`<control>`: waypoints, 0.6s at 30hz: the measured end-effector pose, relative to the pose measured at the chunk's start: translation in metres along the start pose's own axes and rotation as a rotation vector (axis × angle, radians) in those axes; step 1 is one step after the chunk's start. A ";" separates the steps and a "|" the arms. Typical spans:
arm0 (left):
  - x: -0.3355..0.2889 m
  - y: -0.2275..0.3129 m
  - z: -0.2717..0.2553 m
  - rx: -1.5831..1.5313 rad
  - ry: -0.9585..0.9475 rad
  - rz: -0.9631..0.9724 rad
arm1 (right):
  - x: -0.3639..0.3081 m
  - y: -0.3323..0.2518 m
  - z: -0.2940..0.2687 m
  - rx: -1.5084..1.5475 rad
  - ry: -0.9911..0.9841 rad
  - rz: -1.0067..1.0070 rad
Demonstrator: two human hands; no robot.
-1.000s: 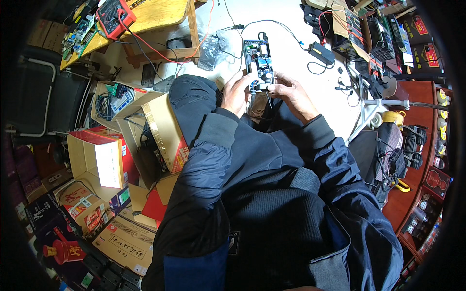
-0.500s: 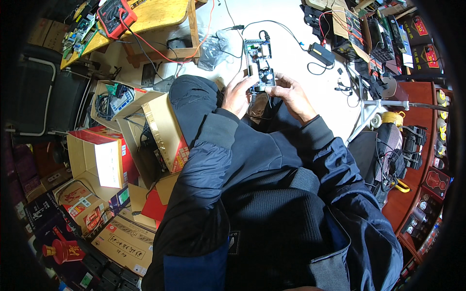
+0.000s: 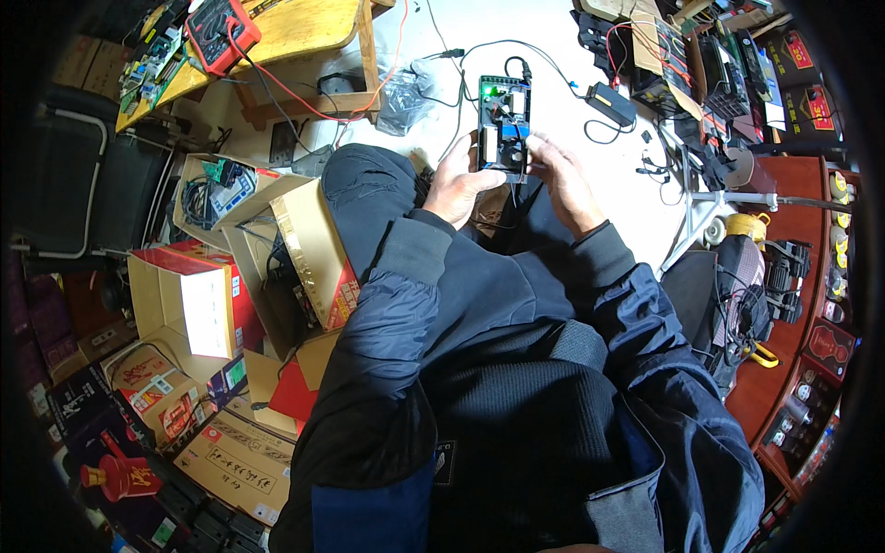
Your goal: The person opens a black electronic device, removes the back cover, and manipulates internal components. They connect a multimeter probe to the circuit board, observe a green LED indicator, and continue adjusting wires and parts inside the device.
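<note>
An opened black electronic device [image 3: 505, 109] is held up between my two hands, its circuit board and a blue part showing. A small green light glows at its upper left. At the top a black cable [image 3: 525, 66] is plugged into it. My left hand [image 3: 455, 188] grips the lower left side, the thumb lying across the bottom edge. With its fingers on the lower right side, my right hand [image 3: 566, 189] holds it too. The fingers beneath the case are partly hidden. Beyond, on the white floor, lies a black power adapter [image 3: 610, 105] with its cord.
A red multimeter [image 3: 219, 39] with red and black leads rests on a yellow wooden table [image 3: 309, 32] at the far left. Open cardboard boxes [image 3: 313, 249] stand left of my legs. A metal stand leg [image 3: 687, 241] and red-brown shelving [image 3: 784, 369] are on the right.
The device has shifted slightly right and turned, so its board faces up more. A green light now shows on it. My right thumb has moved from its bottom edge to the right side.
</note>
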State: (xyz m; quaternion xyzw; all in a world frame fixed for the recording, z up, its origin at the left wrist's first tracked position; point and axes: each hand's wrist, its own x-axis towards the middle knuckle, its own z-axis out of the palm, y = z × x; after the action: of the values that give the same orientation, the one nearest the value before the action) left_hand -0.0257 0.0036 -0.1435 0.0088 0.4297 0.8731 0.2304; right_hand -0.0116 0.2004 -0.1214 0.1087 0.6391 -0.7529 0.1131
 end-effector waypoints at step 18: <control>-0.001 -0.001 0.001 0.088 -0.103 -0.060 | 0.003 -0.003 -0.008 0.147 0.001 -0.040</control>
State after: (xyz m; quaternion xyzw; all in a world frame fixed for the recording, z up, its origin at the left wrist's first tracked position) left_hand -0.0248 0.0043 -0.1436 0.0509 0.4553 0.8444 0.2778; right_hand -0.0152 0.2089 -0.1209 0.1044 0.5843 -0.7999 0.0893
